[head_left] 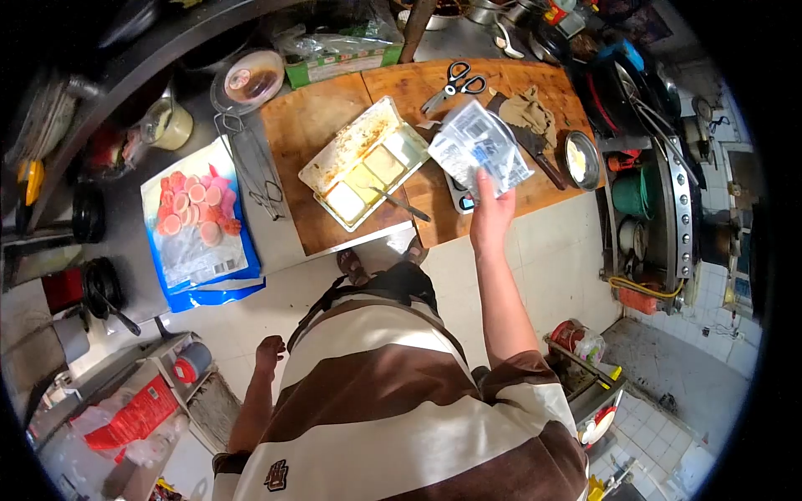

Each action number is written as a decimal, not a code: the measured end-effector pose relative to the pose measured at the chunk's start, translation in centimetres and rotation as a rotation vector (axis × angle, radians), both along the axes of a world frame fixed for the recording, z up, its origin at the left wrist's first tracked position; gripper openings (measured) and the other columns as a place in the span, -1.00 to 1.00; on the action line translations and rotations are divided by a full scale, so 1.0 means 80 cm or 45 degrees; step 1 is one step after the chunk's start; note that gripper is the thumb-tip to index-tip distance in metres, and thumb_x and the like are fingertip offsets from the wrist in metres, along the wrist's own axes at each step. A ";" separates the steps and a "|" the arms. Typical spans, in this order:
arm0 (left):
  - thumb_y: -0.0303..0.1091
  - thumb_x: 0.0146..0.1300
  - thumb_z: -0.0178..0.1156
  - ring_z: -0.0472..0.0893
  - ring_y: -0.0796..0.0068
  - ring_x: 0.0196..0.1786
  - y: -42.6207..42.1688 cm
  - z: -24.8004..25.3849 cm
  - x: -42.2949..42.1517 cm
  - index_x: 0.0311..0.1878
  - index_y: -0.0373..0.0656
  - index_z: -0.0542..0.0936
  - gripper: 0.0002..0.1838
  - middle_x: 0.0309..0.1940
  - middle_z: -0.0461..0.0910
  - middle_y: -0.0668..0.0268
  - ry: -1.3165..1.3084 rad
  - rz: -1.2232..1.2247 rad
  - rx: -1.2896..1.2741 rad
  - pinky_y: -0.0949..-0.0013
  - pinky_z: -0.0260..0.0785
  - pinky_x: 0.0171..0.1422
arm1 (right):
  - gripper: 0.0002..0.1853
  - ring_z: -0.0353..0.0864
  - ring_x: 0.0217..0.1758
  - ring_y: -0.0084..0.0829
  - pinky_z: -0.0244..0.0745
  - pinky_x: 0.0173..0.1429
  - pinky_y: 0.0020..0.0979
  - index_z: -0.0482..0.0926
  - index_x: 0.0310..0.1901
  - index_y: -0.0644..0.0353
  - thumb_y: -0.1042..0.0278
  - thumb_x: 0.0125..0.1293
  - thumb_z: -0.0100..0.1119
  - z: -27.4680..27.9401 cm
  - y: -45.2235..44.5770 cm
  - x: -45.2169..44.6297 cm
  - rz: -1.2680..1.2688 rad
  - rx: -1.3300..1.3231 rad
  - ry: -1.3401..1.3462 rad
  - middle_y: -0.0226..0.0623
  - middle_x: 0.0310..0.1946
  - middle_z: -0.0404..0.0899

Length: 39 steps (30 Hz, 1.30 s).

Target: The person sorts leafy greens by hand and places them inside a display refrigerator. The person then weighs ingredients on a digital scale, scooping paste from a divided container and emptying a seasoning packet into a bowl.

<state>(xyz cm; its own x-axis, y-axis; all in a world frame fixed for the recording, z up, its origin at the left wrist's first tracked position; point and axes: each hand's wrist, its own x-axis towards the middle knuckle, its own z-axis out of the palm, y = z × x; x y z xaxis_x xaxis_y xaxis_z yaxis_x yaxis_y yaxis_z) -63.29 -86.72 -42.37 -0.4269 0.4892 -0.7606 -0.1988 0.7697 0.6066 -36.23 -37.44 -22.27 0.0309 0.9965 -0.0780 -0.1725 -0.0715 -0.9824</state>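
My right hand (492,204) grips the lower edge of a clear plastic packet (478,146) with printed text, held above the wooden board. Partly hidden beneath the packet is a small scale (460,199). Left of it stands a white compartment tray (332,156) of pale powders, with a dark-handled spoon (405,205) resting in it. Black-handled scissors (455,86) lie behind the packet. A knife (547,169) and a crumpled brown cloth (529,113) are to its right. My left hand (270,352) hangs low beside my body, fingers loosely curled, with nothing visible in them.
On the left counter lies a blue-white bag (205,271) with pink sausage slices on it, near metal tongs (259,179). A small metal bowl (582,159) sits at the board's right edge. The stove (683,200) stands at far right, shelving at lower left.
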 end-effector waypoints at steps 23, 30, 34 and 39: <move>-0.06 0.22 0.14 0.56 0.53 -0.26 0.016 0.033 0.029 -0.10 -0.09 0.51 -0.67 -0.35 0.57 0.38 -0.143 0.241 -0.062 0.39 0.37 -0.22 | -0.56 0.56 -0.47 -0.01 0.45 -0.38 -0.17 0.45 -0.16 0.27 0.08 0.10 0.29 0.053 0.057 -0.068 0.520 0.728 -1.420 -0.01 -0.55 0.55; -0.09 0.22 0.12 0.57 0.55 -0.25 0.017 0.027 0.030 -0.10 -0.09 0.51 -0.69 -0.36 0.57 0.41 -0.196 0.292 -0.169 0.39 0.36 -0.22 | -0.54 0.56 -0.45 0.04 0.43 -0.37 -0.09 0.41 -0.18 0.25 0.03 0.10 0.27 0.078 0.063 -0.077 0.599 0.734 -1.643 0.01 -0.55 0.55; -0.09 0.23 0.11 0.57 0.54 -0.26 0.000 0.000 0.030 -0.10 -0.09 0.52 -0.70 -0.37 0.57 0.42 -0.236 0.332 -0.084 0.37 0.35 -0.22 | -0.52 0.56 -0.41 0.06 0.42 -0.34 -0.07 0.40 -0.19 0.26 -0.01 0.11 0.25 0.090 0.064 -0.081 0.644 0.716 -1.685 0.04 -0.53 0.56; -0.06 0.24 0.10 0.57 0.52 -0.23 0.007 0.009 0.024 -0.09 -0.10 0.52 -0.67 -0.33 0.57 0.40 -0.273 0.258 -0.098 0.36 0.35 -0.21 | -0.51 0.56 -0.40 0.05 0.43 -0.33 -0.07 0.40 -0.20 0.27 -0.03 0.11 0.24 0.095 0.068 -0.081 0.696 0.768 -1.666 0.05 -0.52 0.56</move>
